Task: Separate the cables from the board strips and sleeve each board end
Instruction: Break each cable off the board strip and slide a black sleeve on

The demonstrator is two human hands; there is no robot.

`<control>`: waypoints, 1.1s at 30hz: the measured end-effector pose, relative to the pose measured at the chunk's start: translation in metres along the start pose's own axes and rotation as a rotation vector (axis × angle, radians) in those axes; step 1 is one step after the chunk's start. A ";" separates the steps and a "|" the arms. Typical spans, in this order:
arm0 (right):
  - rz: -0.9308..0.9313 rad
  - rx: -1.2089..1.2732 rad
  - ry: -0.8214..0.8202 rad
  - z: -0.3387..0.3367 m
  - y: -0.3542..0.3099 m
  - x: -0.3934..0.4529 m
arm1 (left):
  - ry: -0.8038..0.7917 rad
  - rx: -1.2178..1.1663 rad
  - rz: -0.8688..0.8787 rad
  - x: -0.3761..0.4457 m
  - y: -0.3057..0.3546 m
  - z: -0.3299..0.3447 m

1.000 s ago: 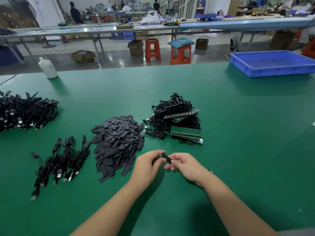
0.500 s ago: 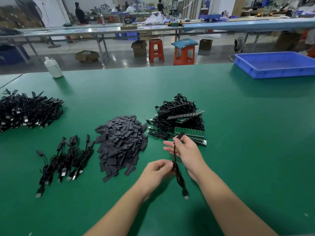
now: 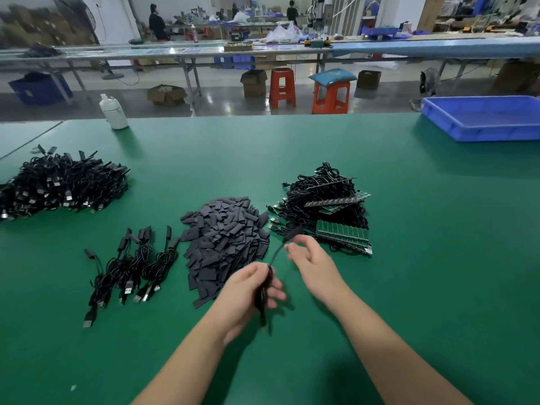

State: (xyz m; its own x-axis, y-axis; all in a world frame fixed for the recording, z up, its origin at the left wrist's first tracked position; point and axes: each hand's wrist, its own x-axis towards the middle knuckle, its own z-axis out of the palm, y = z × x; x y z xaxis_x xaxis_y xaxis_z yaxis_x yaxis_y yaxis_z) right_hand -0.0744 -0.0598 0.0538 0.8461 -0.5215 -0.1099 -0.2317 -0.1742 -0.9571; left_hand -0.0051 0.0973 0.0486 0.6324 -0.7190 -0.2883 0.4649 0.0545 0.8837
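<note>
My left hand (image 3: pixel 251 290) grips a bundled black cable (image 3: pixel 263 296) above the green table; its sleeved end (image 3: pixel 293 232) sticks up toward my right hand (image 3: pixel 309 258). My right hand is relaxed, fingers loose, just right of that end and apart from it. Behind my hands lies a heap of black sleeves (image 3: pixel 225 238). To its right sits a pile of cables with green board strips (image 3: pixel 342 232). Several sleeved cables (image 3: pixel 131 267) lie in a row at the left.
A large heap of black cables (image 3: pixel 58 185) lies at the far left. A white bottle (image 3: pixel 114 112) stands at the table's back edge. A blue tray (image 3: pixel 482 118) sits at the back right. Stools and benches stand beyond the table.
My right hand has let go of the sleeved end and opened. My left hand has gathered the cable bundle and shifted slightly left with it.
</note>
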 end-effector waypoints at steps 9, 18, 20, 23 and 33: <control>-0.050 -0.994 0.066 -0.044 0.096 -0.023 | 0.863 1.086 0.276 0.025 0.068 -0.144; -0.083 -1.027 0.095 -0.044 0.110 -0.024 | 0.837 1.927 -0.111 0.039 0.049 -0.196; -0.079 -1.034 0.089 -0.045 0.111 -0.024 | 0.797 1.863 -0.164 0.044 0.041 -0.199; -0.080 -1.026 0.086 -0.045 0.111 -0.023 | 0.763 1.722 -0.231 0.047 0.028 -0.208; -0.098 -1.039 0.086 -0.046 0.114 -0.023 | 0.740 1.722 -0.092 0.038 0.030 -0.248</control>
State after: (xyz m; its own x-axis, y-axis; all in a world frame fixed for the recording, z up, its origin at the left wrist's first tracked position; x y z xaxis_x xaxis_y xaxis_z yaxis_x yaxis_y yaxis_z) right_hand -0.1425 -0.1062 -0.0401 0.8560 -0.5168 0.0137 -0.4969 -0.8297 -0.2544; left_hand 0.1862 0.2435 -0.0266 0.9688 -0.2474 -0.0147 -0.2456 -0.9663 0.0775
